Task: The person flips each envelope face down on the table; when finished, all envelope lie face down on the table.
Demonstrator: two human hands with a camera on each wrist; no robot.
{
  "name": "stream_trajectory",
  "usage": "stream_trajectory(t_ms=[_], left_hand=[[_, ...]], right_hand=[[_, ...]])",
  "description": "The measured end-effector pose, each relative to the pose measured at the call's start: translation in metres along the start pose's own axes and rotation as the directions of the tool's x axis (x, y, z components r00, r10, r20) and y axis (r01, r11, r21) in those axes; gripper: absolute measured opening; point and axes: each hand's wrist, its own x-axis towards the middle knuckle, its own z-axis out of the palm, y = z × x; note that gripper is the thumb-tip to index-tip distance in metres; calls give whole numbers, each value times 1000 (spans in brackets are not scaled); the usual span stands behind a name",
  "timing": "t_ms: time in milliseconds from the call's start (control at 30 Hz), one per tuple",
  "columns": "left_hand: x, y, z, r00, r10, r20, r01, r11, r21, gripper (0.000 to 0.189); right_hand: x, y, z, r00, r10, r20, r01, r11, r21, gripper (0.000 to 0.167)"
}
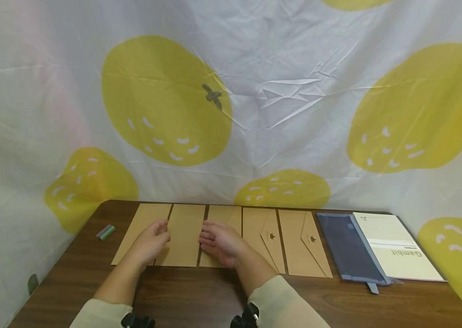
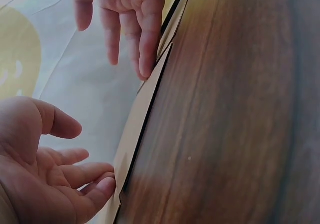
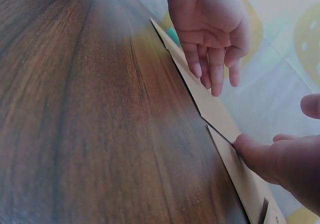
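A row of tan kraft paper envelopes lies side by side on the dark wooden table. My left hand [image 1: 151, 241] is over the leftmost envelope [image 1: 132, 230] and the plain second envelope [image 1: 182, 232], its fingers relaxed. Over the plain third envelope [image 1: 227, 214] is my right hand [image 1: 223, 243], palm facing left and fingers loosely extended. Each hand's lower edge is at or close to the paper in the wrist views; firm contact cannot be told. Neither hand holds anything. The fourth envelope [image 1: 255, 237] and the rightmost envelope [image 1: 296, 246] show pointed flaps with a dark crown print.
A blue zip pouch [image 1: 347, 248] lies right of the envelopes, beside a cream notepad [image 1: 397, 248] printed "Gambit". Two small cylinders, one grey and one green [image 1: 108, 233], lie at the left. A white curtain with yellow fruit shapes [image 1: 165, 100] hangs behind the table.
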Motion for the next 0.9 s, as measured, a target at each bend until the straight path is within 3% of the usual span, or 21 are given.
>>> stream_trajectory(t_ms=[300, 500, 700, 900], left_hand=[[1, -2, -3, 1000, 2, -11, -2, 1000, 5, 63], [-3, 6, 1, 999, 28, -46, -30, 998, -46, 60], [-1, 26, 22, 997, 61, -42, -67, 985, -159, 58], [9, 42, 51, 995, 90, -40, -96, 976, -195, 57]], right_hand=[[-2, -2, 0, 1000, -11, -11, 11, 1000, 4, 63], [-6, -12, -1, 997, -81, -20, 79, 995, -54, 58], [-22, -30, -18, 989, -144, -31, 139, 984, -113, 51], [-39, -37, -54, 984, -154, -84, 137, 974, -180, 49]])
